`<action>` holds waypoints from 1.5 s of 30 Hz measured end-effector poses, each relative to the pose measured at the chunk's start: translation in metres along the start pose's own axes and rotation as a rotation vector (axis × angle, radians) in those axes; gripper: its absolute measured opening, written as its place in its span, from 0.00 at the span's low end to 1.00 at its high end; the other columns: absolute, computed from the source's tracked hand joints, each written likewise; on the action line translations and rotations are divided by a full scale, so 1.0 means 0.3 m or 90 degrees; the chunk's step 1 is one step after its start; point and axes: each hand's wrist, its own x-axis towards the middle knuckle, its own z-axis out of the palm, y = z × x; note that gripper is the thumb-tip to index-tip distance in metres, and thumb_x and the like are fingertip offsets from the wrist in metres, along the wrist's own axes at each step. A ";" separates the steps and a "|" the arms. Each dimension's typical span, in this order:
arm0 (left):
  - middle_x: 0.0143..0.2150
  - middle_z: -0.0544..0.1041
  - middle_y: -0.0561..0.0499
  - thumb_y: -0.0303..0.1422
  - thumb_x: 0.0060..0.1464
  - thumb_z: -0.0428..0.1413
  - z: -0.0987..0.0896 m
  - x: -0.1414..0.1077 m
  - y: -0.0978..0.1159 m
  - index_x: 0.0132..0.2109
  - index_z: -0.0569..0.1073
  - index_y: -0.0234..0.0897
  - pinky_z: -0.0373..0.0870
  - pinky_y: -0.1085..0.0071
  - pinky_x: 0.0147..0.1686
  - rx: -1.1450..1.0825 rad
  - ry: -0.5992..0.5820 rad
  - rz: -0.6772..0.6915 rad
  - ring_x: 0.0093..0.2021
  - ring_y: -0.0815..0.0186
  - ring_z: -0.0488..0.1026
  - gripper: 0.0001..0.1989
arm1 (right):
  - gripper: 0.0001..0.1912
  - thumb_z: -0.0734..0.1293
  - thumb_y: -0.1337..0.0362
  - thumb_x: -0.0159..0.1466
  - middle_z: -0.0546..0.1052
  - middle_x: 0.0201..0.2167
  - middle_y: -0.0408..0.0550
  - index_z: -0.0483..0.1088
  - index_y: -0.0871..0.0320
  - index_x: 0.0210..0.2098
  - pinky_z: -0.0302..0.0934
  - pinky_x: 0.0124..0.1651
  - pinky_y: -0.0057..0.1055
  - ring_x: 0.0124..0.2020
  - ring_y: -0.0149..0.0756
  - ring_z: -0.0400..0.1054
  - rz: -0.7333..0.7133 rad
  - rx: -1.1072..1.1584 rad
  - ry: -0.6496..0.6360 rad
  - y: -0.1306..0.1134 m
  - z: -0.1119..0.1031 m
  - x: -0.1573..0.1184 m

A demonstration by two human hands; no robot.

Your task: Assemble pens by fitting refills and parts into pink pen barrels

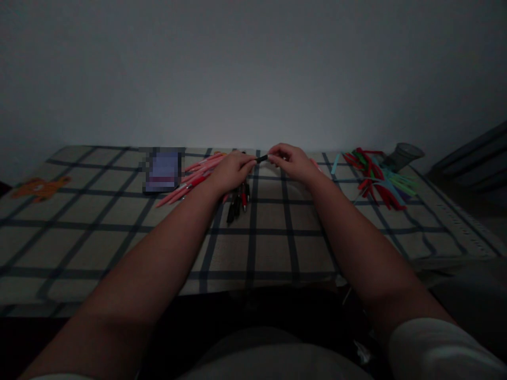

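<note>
Between my two hands, a little above the far part of the table, is a black pen (262, 159), of which only a short dark length shows. The fingertips of my left hand (233, 170) are closed on its left end, and my right hand (292, 161) pinches the right end. Below my left hand lie several black pens (233, 208) and a red pen (244, 200). Slim pink pens (174, 195) fan out to the left, partly covered by that hand and forearm. A bit of pink (317, 165) shows behind my right wrist.
A checked cloth (269, 248) covers the table. Red, green and blue strips (376, 182) lie at the right, beside a tipped grey cup (404, 154). A blurred phone-like device (164, 171) is at the left, with an orange cutout (41, 188) farther left. A wall stands behind.
</note>
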 end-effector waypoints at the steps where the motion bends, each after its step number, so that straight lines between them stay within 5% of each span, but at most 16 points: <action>1: 0.40 0.82 0.46 0.41 0.68 0.46 0.002 -0.001 -0.003 0.46 0.82 0.38 0.70 0.56 0.56 0.000 -0.004 -0.004 0.47 0.56 0.76 0.21 | 0.14 0.68 0.52 0.65 0.77 0.34 0.48 0.76 0.57 0.40 0.61 0.42 0.35 0.36 0.39 0.68 -0.003 -0.014 -0.003 -0.005 -0.002 -0.001; 11: 0.44 0.83 0.45 0.39 0.67 0.48 -0.003 -0.008 -0.013 0.49 0.83 0.41 0.70 0.55 0.59 0.076 -0.051 -0.006 0.53 0.54 0.77 0.19 | 0.07 0.70 0.60 0.64 0.79 0.34 0.50 0.77 0.56 0.35 0.57 0.42 0.36 0.37 0.41 0.67 0.008 -0.171 -0.054 -0.037 -0.015 -0.006; 18: 0.44 0.83 0.46 0.39 0.67 0.48 -0.002 -0.009 -0.032 0.47 0.83 0.42 0.69 0.55 0.60 0.048 -0.053 0.001 0.52 0.55 0.78 0.19 | 0.05 0.72 0.61 0.63 0.80 0.34 0.50 0.79 0.55 0.33 0.57 0.44 0.36 0.38 0.42 0.68 0.012 -0.157 -0.046 -0.032 -0.011 -0.001; 26: 0.43 0.82 0.44 0.38 0.68 0.46 -0.013 -0.006 -0.020 0.46 0.82 0.39 0.70 0.54 0.57 0.068 -0.049 0.004 0.51 0.54 0.77 0.20 | 0.13 0.69 0.54 0.66 0.80 0.35 0.51 0.78 0.57 0.37 0.59 0.41 0.35 0.36 0.40 0.69 0.015 -0.118 -0.033 -0.040 -0.007 -0.004; 32: 0.44 0.82 0.42 0.37 0.68 0.48 -0.022 -0.008 0.000 0.50 0.82 0.39 0.70 0.54 0.53 0.147 -0.034 0.014 0.50 0.52 0.75 0.18 | 0.24 0.60 0.48 0.72 0.78 0.29 0.50 0.74 0.56 0.28 0.60 0.40 0.34 0.33 0.39 0.68 0.061 -0.129 -0.071 -0.042 -0.003 -0.007; 45: 0.42 0.81 0.45 0.38 0.71 0.44 -0.029 -0.007 -0.004 0.46 0.82 0.38 0.70 0.56 0.55 0.138 -0.056 0.018 0.50 0.55 0.76 0.21 | 0.22 0.57 0.54 0.72 0.80 0.34 0.52 0.77 0.60 0.36 0.63 0.44 0.34 0.38 0.40 0.71 0.121 -0.228 -0.094 -0.139 -0.008 -0.023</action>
